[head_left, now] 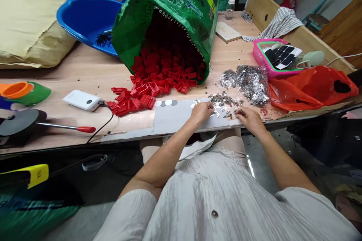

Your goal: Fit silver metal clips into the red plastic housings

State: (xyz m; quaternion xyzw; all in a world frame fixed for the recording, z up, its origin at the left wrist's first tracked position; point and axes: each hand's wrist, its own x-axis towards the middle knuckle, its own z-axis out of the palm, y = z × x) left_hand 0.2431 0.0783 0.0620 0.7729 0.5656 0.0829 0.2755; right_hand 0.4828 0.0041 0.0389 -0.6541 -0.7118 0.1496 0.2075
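Observation:
At the table's front edge, my left hand (202, 113) rests over a grey sheet (178, 116) with its fingers curled and pinched together. My right hand (251, 119) is a little to the right, thumb and fingertips closed; what either pinch holds is too small to tell. Between and just beyond them lies a loose heap of small shiny metal pieces (222, 99), some scattered around the fingertips. Farther back is a clear plastic bag of similar metal pieces (252, 83). Red plastic parts (141, 96) spill onto the table to the left of my hands.
A green woven sack (183, 3) lies open, red parts inside. Left of it are a blue basin (85, 19), a white power bank (83, 100) with a cable, and a red-tipped lever (86, 129). At right, a pink basket (260, 58) stands behind a red plastic bag (313, 86).

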